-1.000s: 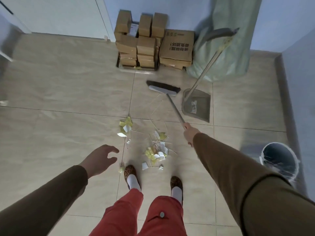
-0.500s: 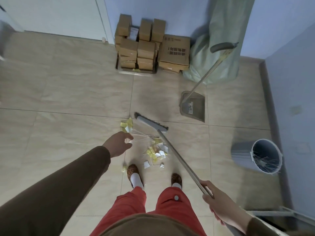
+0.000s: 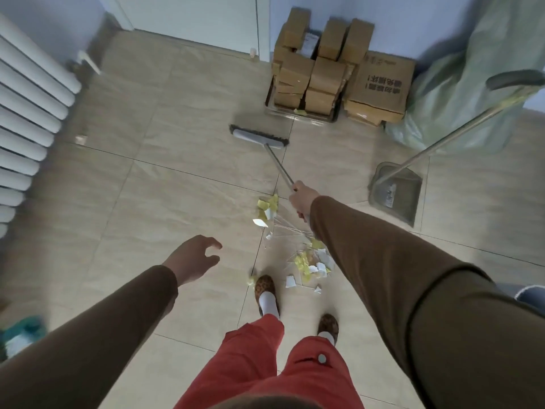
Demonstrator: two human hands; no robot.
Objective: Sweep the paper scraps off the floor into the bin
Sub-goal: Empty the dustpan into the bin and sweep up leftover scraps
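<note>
One broom (image 3: pixel 267 149) lies stretched away from the person, its handle running from the right hand (image 3: pixel 302 199) up and slightly left to the head, which sits crosswise on the floor (image 3: pixel 177 202) near the cardboard boxes (image 3: pixel 324 75). Half a second ago the head was back by the paper scraps (image 3: pixel 306 261) and the right hand low by the hip; now that hand grips the handle far forward. Scraps lie between the broom head and the shoes. Left hand (image 3: pixel 191 258) hovers with fingers loosely spread, holding nothing. Open tile lies to the left, up to the radiator (image 3: pixel 26 113); the dustpan (image 3: pixel 395 191) stands on the right.
</note>
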